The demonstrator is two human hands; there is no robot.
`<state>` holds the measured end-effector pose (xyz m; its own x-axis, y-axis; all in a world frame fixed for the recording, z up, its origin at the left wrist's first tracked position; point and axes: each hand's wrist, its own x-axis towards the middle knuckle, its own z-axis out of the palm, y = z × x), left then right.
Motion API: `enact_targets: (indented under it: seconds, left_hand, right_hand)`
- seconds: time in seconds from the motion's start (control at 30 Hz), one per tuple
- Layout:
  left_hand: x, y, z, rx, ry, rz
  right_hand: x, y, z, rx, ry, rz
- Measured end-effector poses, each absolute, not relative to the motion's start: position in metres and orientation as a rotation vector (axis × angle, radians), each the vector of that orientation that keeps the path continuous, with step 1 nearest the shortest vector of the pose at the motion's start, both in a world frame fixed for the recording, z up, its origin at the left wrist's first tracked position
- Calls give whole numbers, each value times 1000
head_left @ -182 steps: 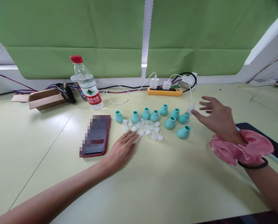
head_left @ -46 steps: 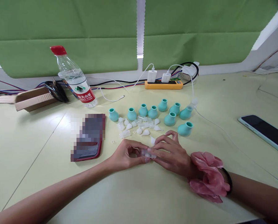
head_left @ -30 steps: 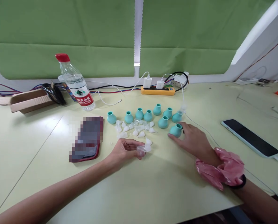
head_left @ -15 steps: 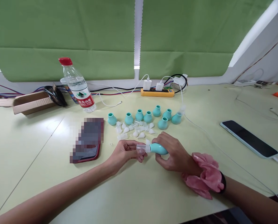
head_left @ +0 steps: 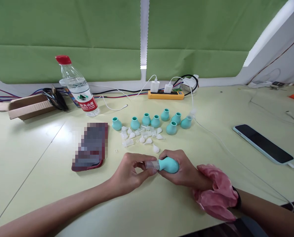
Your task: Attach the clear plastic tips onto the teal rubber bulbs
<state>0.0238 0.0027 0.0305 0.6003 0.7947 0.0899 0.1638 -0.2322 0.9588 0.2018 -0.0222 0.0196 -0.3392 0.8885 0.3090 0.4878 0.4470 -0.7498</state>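
My right hand wraps its fingers shut around a teal bulb, held just above the desk. My left hand pinches a small clear tube at the bulb's neck, touching it. More teal bulbs stand well behind.

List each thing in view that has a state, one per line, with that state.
Left hand: pinching the small clear plastic tube.
Right hand: gripping the teal rubber bulb, its neck meeting the tube.
Seven teal bulbs on the table: standing upright, mouths up.
Clear plastic water bottle: red cap on, upright.
Black-screened phone: screen dark, cable attached.
Yellow power strip: two white chargers plugged in.
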Motion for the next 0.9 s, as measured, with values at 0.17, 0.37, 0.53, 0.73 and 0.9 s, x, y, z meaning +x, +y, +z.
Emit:
enact_targets:
  seconds: [0.17,0.37,0.53,0.73,0.9]
  left_hand:
    - [23,0,31,2072,647,873]
    - [21,5,43,2190,576,932]
    - [22,12,50,2252,542,829]
    - [26,13,47,2132,599,725]
    - [31,10,39,2221,497,795]
  right_hand:
    - [198,-22,24,-1127,-1729,1293]
    - [205,-22,33,-1129,-1609,1503]
    - [210,-24,38,-1190,-1593,1573]
    - [205,-29,34,-1278,-1528,1382]
    - [211,-25,34,-1299,-1414,1746]
